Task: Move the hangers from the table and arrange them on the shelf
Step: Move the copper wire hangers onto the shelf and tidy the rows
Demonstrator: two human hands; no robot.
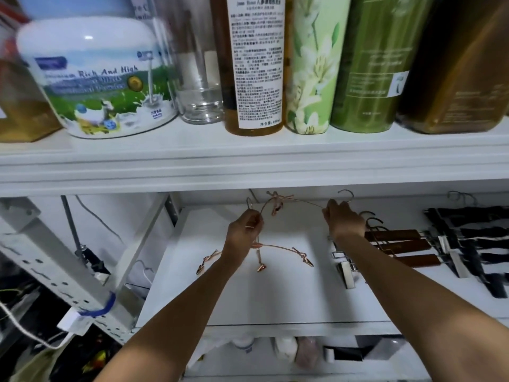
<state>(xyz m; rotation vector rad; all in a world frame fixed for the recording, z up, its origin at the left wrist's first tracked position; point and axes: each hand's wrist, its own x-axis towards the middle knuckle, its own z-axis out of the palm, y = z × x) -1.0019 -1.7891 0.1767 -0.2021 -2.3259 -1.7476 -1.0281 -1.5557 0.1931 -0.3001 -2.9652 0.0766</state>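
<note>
Head view: both hands hold thin rose-gold wire hangers above a white shelf.
The left hand pinches the stem of the lower rose-gold hanger, whose clips dangle at the shelf surface. The right hand, well apart from it, curls round one end of the upper rose-gold hanger, which arcs across to the left hand. Wooden hangers and black hangers lie on the shelf to the right.

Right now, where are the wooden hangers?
In the head view, the wooden hangers lie on the lower shelf, right of the right hand, beside black hangers.
</note>
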